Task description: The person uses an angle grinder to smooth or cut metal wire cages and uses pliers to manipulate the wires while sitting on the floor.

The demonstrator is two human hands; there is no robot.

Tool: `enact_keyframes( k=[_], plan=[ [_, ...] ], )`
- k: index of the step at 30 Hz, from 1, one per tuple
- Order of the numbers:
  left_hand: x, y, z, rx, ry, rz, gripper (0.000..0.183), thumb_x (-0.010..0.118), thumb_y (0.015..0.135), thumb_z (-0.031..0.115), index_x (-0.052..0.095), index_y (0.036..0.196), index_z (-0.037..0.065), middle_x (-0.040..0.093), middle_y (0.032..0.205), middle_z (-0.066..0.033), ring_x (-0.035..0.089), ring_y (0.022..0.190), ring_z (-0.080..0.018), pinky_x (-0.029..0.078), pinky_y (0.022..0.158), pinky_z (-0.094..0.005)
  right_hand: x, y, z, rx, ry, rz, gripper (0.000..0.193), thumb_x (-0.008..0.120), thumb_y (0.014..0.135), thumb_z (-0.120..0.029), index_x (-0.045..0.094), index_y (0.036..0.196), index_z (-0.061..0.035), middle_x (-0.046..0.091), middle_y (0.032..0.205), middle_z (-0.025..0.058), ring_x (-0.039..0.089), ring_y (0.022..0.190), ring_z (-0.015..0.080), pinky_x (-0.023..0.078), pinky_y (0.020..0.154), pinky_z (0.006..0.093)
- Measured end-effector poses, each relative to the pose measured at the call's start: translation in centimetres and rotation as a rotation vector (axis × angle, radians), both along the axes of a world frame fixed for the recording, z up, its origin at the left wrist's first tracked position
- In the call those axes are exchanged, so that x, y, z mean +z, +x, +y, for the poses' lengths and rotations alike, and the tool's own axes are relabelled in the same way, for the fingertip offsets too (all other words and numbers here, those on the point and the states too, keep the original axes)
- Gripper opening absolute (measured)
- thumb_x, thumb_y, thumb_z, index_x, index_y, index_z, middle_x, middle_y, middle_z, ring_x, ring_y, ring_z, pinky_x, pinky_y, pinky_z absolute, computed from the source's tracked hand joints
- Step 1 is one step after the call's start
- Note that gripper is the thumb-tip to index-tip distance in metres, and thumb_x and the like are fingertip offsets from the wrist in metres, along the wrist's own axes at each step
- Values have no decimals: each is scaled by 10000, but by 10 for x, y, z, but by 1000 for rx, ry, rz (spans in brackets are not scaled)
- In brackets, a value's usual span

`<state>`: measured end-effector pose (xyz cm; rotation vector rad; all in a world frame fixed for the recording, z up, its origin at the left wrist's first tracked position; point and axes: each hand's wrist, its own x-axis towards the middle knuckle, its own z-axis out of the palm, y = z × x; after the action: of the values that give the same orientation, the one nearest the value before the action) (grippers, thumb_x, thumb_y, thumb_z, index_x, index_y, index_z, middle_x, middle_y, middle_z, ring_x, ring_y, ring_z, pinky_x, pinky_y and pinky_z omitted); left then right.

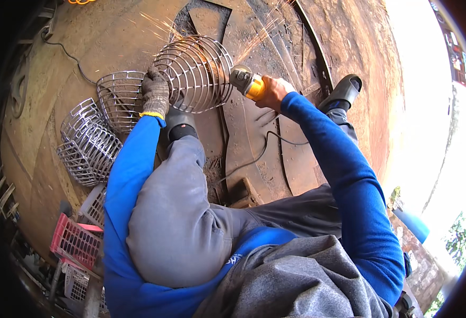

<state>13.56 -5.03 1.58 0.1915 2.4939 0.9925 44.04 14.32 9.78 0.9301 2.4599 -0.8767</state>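
Note:
My left hand (155, 91), in a grey knit glove with a yellow cuff, grips the rim of a round metal wire basket (201, 74) lying tilted on its side. My bare right hand (276, 93) is closed around the yellow body of an angle grinder (253, 86). The grinder's head meets the right side of the basket, and orange sparks (262, 40) fly out beyond it. The basket's wires partly hide where the disc touches. Just left of my gloved hand stands another wire basket (119, 98).
More wire baskets (87, 143) are piled at the left. Flat metal sheets (251, 132) cover the ground, crossed by a dark cable (262, 151). A wooden block (245, 193) lies between my legs. Plastic crates, one of them red (76, 243), sit at the lower left.

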Motion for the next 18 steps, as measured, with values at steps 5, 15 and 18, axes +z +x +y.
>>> enact_keyframes(
  k=[5,15,18],
  plan=[
    [-12,-1,-1,18,65,-8,673,369,1019,529,639,1162,-72,655,1150,-307,605,1106,-471,493,926,-479,0,-2,-3,-16,10,-73,550,824,645,-339,633,1073,-52,713,887,216,706,855,380,560,790,449],
    [-19,-21,-11,493,271,-734,770,488,887,689,472,1467,183,531,1448,-115,590,1208,-314,514,949,-530,-14,28,-29,-456,-187,92,634,827,614,-408,651,1043,25,708,918,211,703,859,328,548,801,401],
    [32,10,12,519,364,-842,832,415,877,740,440,1490,177,472,1511,-81,509,1321,-294,382,1114,-511,-8,44,-36,-512,-229,159,491,819,645,-342,689,976,-4,722,838,154,704,748,263,554,728,376]
  ],
)
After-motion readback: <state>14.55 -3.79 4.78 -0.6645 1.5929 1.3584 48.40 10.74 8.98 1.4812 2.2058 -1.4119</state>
